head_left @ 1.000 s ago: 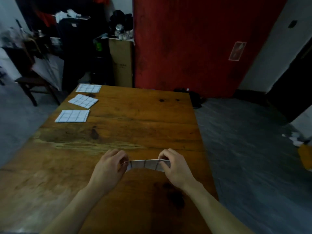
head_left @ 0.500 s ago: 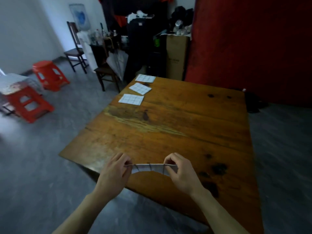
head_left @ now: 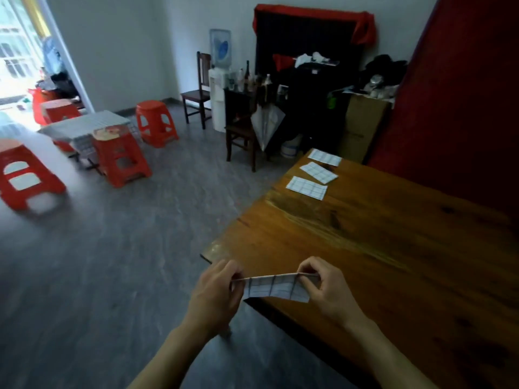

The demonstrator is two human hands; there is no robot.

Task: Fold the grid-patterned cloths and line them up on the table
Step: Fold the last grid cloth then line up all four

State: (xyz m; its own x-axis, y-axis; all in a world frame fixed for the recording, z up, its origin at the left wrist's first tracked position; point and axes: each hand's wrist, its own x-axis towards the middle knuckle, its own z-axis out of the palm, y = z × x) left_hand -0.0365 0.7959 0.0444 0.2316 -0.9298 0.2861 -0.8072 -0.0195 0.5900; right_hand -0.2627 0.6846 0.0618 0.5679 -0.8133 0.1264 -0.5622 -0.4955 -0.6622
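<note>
White cloth [head_left: 276, 287] with dark grid lines, 3 like it [head_left: 306, 187] on orange-brown table [head_left: 393, 248]; red stools [head_left: 120, 158].

Bare forearms, bare hands [head_left: 275, 290] — no sleeves

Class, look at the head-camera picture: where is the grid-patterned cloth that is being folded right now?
Low in the head view, the cloth being folded is stretched between the left hand and right hand, over the wooden table's near-left corner.

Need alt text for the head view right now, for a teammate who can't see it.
Both hands, left and right, pinch the ends of a folded grid cloth above the near corner of a wooden table. Three folded cloths lie in a row along the table's far left edge.
</note>
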